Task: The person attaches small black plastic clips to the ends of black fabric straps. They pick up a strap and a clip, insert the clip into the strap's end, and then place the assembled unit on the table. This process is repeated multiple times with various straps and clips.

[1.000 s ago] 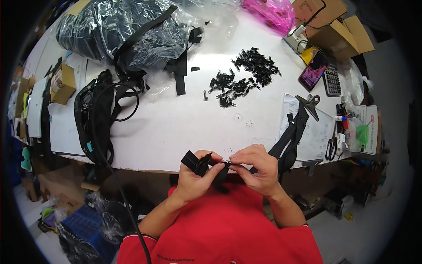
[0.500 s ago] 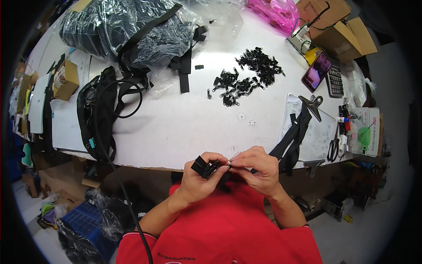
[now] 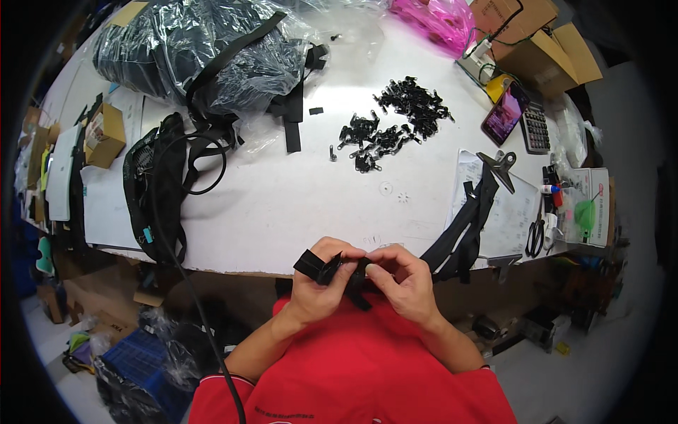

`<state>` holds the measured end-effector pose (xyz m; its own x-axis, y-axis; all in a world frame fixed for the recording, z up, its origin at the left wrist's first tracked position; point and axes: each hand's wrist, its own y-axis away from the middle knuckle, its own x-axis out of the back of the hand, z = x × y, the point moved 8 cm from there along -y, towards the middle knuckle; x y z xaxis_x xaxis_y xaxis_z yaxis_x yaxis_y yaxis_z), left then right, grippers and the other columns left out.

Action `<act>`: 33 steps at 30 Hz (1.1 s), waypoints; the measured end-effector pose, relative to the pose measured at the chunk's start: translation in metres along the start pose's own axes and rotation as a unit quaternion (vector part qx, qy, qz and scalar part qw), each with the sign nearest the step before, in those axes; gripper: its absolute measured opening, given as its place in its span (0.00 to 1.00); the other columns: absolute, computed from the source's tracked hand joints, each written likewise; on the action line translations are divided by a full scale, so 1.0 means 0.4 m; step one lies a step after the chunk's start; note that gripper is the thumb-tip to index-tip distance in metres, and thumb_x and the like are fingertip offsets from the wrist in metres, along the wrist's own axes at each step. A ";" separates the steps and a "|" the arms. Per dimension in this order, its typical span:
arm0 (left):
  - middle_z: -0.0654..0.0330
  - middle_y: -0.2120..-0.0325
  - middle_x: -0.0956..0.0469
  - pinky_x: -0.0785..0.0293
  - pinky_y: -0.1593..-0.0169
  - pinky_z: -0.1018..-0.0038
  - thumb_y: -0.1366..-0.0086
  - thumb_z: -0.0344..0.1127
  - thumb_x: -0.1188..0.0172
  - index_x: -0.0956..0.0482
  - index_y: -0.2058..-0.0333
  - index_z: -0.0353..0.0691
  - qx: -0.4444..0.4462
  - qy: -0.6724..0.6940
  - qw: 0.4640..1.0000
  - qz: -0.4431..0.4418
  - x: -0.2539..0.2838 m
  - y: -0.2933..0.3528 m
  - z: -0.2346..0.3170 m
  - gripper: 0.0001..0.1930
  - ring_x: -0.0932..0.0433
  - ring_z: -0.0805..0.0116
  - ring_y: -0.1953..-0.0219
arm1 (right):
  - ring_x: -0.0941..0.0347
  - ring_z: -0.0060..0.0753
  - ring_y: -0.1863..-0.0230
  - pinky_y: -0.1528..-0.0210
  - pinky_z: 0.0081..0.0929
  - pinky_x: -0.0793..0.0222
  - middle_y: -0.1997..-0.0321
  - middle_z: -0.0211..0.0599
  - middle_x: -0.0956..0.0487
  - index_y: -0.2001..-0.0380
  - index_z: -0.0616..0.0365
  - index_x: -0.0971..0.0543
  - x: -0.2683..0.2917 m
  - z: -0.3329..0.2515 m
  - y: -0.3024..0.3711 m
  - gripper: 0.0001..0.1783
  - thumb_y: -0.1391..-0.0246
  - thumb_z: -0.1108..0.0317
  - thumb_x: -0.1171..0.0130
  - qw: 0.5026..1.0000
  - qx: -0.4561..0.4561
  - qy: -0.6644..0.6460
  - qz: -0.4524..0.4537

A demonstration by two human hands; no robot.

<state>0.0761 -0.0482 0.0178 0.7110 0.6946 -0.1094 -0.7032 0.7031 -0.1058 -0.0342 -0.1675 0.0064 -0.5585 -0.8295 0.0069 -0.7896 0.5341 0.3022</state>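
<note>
Just over the table's front edge, both hands are pinched together on black zipper tape [image 3: 309, 264]. My left hand [image 3: 318, 290] is closed around it, and folded ends stick out past the palm. My right hand [image 3: 404, 283] pinches the tape with thumb and forefinger close to the left fingertips. Part of the tape hangs below the fingers against the red shirt. Any small part between the fingertips is hidden. More black strips [image 3: 466, 227] lie at the right, reaching toward the right hand. Farther off lies a heap of black zipper sliders [image 3: 415, 106], with a looser cluster [image 3: 364, 133] beside it.
A plastic-wrapped dark bundle [image 3: 169, 49] and a black bag [image 3: 155, 191] occupy the left. A black cable [image 3: 185, 275] runs down past my left arm. At right are a large clip [image 3: 500, 169] on papers, a phone [image 3: 505, 116], a calculator [image 3: 537, 128] and scissors [image 3: 535, 237].
Both hands have shifted slightly left. The right fingers have curled and turned downward on the tape, and more of the hanging tape shows between the hands.
</note>
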 end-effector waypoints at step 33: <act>0.60 0.63 0.24 0.28 0.66 0.81 0.32 0.22 0.42 0.22 0.55 0.33 0.128 0.101 0.986 -0.032 -0.008 0.018 -0.064 0.08 0.26 0.79 0.70 | 0.34 0.12 0.73 0.72 0.16 0.39 0.67 0.27 0.22 0.66 0.62 0.18 -0.024 0.029 -0.010 0.03 0.42 0.74 0.37 0.996 0.063 0.004 -0.068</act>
<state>0.0689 -0.0491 -0.0079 0.7202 0.6217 -0.3079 -0.6147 0.7776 0.1321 -0.0288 -0.1597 -0.0060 -0.4426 -0.8966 -0.0176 -0.8838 0.4327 0.1781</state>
